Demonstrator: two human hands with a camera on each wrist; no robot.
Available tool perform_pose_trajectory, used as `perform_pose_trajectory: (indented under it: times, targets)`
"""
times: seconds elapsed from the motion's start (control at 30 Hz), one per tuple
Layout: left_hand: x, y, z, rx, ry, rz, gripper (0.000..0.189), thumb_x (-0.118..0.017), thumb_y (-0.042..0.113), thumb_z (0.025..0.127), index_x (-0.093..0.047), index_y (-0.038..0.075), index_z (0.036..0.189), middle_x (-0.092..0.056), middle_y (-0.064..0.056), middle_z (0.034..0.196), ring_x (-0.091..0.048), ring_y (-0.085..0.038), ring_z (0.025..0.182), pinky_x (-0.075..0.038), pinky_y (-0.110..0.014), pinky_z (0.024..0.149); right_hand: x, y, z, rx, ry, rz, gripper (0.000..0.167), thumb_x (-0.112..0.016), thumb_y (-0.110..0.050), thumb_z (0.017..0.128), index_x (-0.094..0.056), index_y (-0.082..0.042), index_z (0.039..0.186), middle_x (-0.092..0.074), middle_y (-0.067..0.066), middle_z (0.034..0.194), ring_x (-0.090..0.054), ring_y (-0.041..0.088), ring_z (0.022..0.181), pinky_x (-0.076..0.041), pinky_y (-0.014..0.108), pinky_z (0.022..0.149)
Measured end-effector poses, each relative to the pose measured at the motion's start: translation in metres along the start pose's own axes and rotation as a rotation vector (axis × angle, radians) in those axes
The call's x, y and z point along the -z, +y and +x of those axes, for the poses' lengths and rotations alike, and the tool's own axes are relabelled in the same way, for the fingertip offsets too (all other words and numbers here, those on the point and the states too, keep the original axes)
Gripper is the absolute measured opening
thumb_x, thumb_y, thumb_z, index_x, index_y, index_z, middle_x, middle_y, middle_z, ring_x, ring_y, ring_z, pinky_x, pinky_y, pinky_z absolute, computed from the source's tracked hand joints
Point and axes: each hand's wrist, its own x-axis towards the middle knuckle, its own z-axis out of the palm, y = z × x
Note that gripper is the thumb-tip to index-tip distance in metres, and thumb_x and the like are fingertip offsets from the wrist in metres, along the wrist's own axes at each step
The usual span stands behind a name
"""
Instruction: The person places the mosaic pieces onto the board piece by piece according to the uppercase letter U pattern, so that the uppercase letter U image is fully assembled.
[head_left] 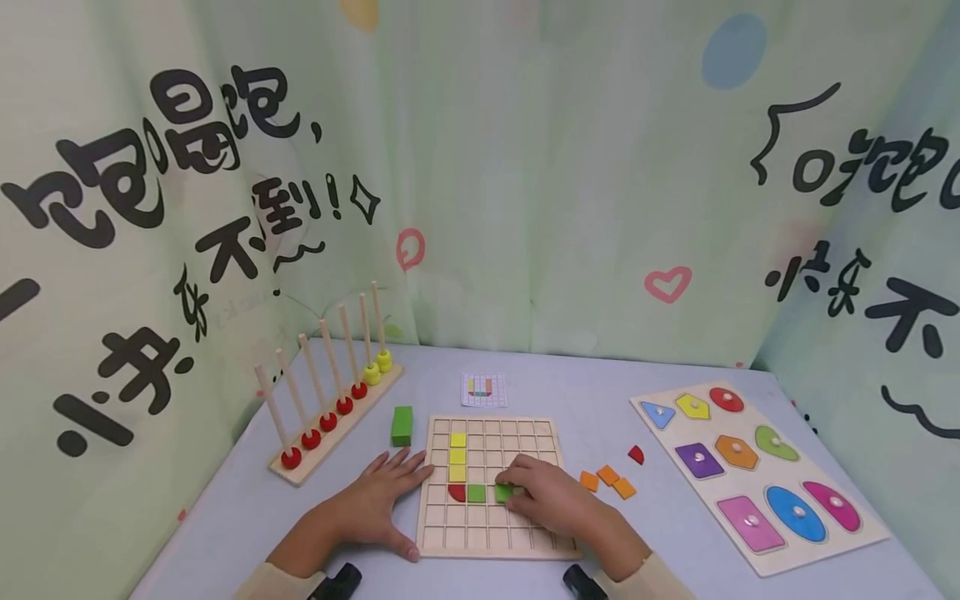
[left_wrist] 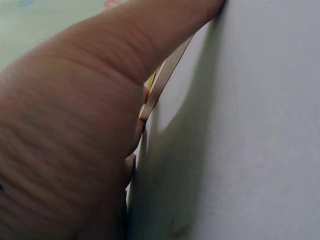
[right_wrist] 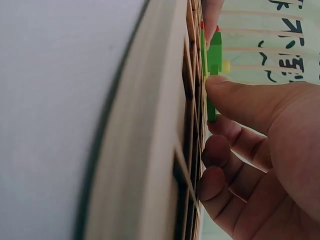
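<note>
A wooden grid board [head_left: 517,535] lies flat on the table. My left hand [head_left: 378,498], fingers spread, rests at its left edge, with fingertips and thumb touching or close to the edge. Over the middle of the board, my right hand [head_left: 553,498] pinches a green square tile [right_wrist: 212,100] between thumb and fingers. The right wrist view shows this tile standing up at the grid; whether it sits in a cell I cannot tell. Left of it, a second green tile [head_left: 476,493] lies beside a red quarter-round piece [head_left: 457,492]. Yellow tiles [head_left: 457,457] run in a column above the red piece.
Behind the board lies a small pattern card [head_left: 483,390]. A green block [head_left: 402,426] and a peg stand with beads [head_left: 352,422] are left. Orange tiles [head_left: 608,475], a loose red piece [head_left: 636,454] and a shape puzzle board [head_left: 750,479] are right.
</note>
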Motion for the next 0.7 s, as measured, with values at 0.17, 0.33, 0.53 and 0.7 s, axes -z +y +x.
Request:
perform_pose_trajectory:
  times: [0.17,0.33,0.53,0.7]
  targets:
    - [-0.0016,-0.0002,-0.0005,0.006,-0.002,0.007,0.123,-0.066,0.087,0.05,-0.033,0.027,0.153,-0.019,0.004,0.161,-0.006,-0.026,0.148,-0.004,-0.055,0.115,-0.0018,-0.003,0.0044,-0.001,-0.011,-0.001,0.027,-0.069,-0.023,0.092,-0.069,-0.018,0.119,-0.056,-0.014,0.104,-0.051,0.003,0.086,-0.049,0.024,0.08]
    - [-0.0015,-0.0002,-0.0002,0.009,-0.003,0.01,0.122,-0.067,0.086,0.051,-0.033,0.027,0.153,-0.019,0.003,0.161,-0.006,-0.027,0.148,-0.004,-0.055,0.115,-0.003,-0.0059,0.007,-0.004,-0.015,-0.021,0.028,-0.069,-0.024,0.092,-0.069,-0.018,0.119,-0.057,-0.014,0.104,-0.051,0.003,0.086,-0.049,0.024,0.081]
    - [0.0,0.0007,0.0005,0.011,0.0,0.021,0.122,-0.067,0.085,0.051,-0.033,0.027,0.153,-0.019,0.003,0.161,-0.006,-0.027,0.148,-0.004,-0.055,0.115,-0.0039,-0.0069,0.0085,-0.023,-0.014,-0.028,0.028,-0.07,-0.024,0.091,-0.069,-0.019,0.118,-0.057,-0.014,0.102,-0.052,0.003,0.086,-0.05,0.025,0.081]
    - [0.0017,0.0025,0.0001,0.014,-0.001,0.026,0.122,-0.067,0.085,0.052,-0.034,0.026,0.153,-0.019,0.003,0.161,-0.006,-0.027,0.148,-0.004,-0.054,0.115,-0.0054,-0.0066,0.0099,-0.031,-0.015,-0.03,0.028,-0.07,-0.025,0.091,-0.069,-0.02,0.119,-0.057,-0.015,0.103,-0.051,0.003,0.085,-0.05,0.025,0.081]
